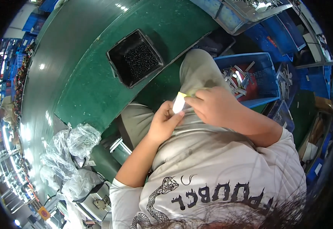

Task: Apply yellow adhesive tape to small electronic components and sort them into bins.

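Both hands — left (163, 123), right (212, 107) — pinch one small, flat, white-and-yellow card (179, 102).

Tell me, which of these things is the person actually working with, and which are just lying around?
In use:
- small pale yellow-edged piece, held over the lap
- left hand and right hand, both gripping it

Lying about:
- black tray of small dark parts on the green table
- blue crate of metal pieces
- crumpled clear plastic bags

Both hands (189, 112) on small white piece (179, 103)
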Demonstrator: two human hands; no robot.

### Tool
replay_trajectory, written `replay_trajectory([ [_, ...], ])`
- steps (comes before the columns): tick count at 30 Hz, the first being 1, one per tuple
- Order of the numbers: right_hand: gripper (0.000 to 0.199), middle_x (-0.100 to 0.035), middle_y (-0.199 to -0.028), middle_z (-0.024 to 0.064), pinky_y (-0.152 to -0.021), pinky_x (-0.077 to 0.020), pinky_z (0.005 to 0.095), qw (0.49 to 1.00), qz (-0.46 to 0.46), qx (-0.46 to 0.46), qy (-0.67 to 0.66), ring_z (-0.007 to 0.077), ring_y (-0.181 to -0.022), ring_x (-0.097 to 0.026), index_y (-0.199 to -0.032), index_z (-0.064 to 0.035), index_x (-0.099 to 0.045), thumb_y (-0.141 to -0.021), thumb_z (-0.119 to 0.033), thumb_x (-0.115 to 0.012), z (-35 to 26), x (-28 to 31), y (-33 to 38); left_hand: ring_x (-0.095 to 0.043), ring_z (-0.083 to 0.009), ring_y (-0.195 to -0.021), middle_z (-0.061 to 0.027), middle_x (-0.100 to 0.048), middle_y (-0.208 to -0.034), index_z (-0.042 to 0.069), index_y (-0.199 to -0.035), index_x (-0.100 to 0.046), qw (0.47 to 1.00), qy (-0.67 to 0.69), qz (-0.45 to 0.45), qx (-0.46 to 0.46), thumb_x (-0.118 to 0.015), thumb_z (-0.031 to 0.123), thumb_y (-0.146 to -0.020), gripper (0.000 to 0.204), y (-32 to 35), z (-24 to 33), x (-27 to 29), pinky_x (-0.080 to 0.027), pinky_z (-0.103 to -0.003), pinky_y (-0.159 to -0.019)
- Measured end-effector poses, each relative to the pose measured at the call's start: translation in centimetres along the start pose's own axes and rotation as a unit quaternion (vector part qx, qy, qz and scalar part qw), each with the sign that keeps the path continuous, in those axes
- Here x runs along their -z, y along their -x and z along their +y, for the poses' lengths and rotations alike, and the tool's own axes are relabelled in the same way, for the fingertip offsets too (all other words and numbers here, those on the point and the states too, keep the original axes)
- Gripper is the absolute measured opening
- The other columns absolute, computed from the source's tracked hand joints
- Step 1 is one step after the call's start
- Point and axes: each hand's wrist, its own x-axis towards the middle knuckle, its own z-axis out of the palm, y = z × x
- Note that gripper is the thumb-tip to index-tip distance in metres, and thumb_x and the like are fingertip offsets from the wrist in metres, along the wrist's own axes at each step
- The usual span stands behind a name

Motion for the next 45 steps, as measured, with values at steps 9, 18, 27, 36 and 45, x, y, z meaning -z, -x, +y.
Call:
replay_trajectory([
  [9, 0.039, -0.050, -0.078, -0.0022, -0.053, -0.0437, 0.0316, 0.979, 0.153, 0.124, 0.043, 0.0147, -0.061, -0.055, -0.108, -0.0117, -0.069, -0.069, -0.014, -0.070, -1.8, 1.7, -1.3, -0.047, -0.0048, -0.066, 0.0015, -0.052, -0.079, 0.004, -0.095, -0.046, 0.942, -0.261, 0.128, -0.166, -0.076, 0.003, -0.081, 0.033, 2.7, 2.3, -1.3, -0.039, -0.021, -0.055],
  [18, 0.037, -0.047, -0.077, -0.0030, -0.053, -0.0409, 0.0270, 0.971, 0.147, 0.189, 0.028, 0.0113, -0.060, -0.049, -0.106, -0.0113, -0.071, -0.069, -0.016, -0.070, -2.6, 2.4, -2.1, -0.053, -0.0096, -0.070, -0.0053, -0.059, -0.086, 0.001, -0.103, -0.051, 0.987, 0.094, -0.013, -0.131, -0.050, 0.010, -0.100, 0.009, 4.3, 5.4, -1.5, -0.046, -0.025, -0.064],
  [27, 0.034, -0.049, -0.079, -0.0038, -0.054, -0.0399, 0.0266, 0.968, 0.133, 0.210, 0.039, 0.0104, -0.060, -0.048, -0.106, -0.0116, -0.071, -0.072, -0.016, -0.069, -3.7, 3.1, -2.1, -0.047, -0.0082, -0.056, -0.0020, -0.054, -0.069, 0.004, -0.087, -0.053, 0.974, -0.055, 0.102, -0.194, -0.042, 0.029, -0.105, 0.033, 5.3, 4.7, -2.3, -0.038, -0.022, -0.051],
  [36, 0.037, -0.047, -0.078, -0.0044, -0.056, -0.0398, 0.0275, 0.974, 0.113, 0.183, 0.079, 0.0108, -0.062, -0.047, -0.112, -0.0132, -0.070, -0.075, -0.019, -0.065, -4.3, 3.5, -2.5, -0.046, -0.0071, -0.056, -0.0005, -0.054, -0.067, 0.003, -0.083, -0.057, 0.970, -0.057, 0.145, -0.185, -0.046, 0.029, -0.104, 0.036, 5.0, 4.7, -2.3, -0.038, -0.022, -0.051],
  [45, 0.041, -0.053, -0.083, -0.0035, -0.056, -0.0421, 0.0277, 0.977, 0.120, 0.172, 0.050, 0.0114, -0.061, -0.050, -0.112, -0.0125, -0.070, -0.072, -0.018, -0.066, -3.6, 2.5, -3.0, -0.048, -0.0075, -0.057, -0.0013, -0.058, -0.072, 0.003, -0.088, -0.060, 0.966, -0.050, 0.179, -0.182, -0.053, 0.020, -0.101, 0.023, 4.3, 4.5, -1.6, -0.039, -0.021, -0.051],
])
